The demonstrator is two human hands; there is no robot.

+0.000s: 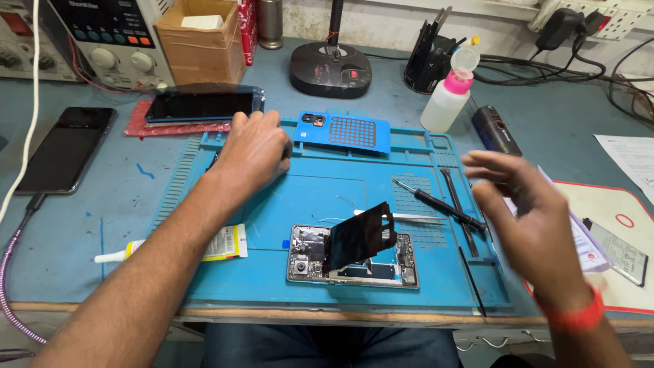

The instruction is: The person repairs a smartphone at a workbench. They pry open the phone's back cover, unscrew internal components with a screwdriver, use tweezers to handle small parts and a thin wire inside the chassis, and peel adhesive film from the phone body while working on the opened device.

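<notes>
Nearest you, the opened phone [353, 257] lies flat on the blue work mat [272, 286], its internals exposed and a dark sheet [360, 235] standing tilted up from its middle. Treat this assembly as light, thin and fragile: the raised sheet looks flexible and would likely crease, so support the phone by its long metal edges, not by the sheet or the board.

Your right hand [528, 218] hovers above the mat's right side, fingers spread wide, holding nothing; it is blurred. Beneath it lie a screwdriver [439, 204] and a flat pry tool [455, 197]. A tube of adhesive [177, 247] rests at the mat's left edge.

Your left hand [255, 150] sits further out at the mat's upper left, fingers curled; whether it grips anything cannot be told. Just beyond it a dark phone panel [201, 103] rests on a red pad [139, 123].

Farther back, a squeeze bottle [446, 99] holds clear liquid, a black holder [429, 58] carries upright tools, and a cardboard box [201, 41] contains a pale item.
</notes>
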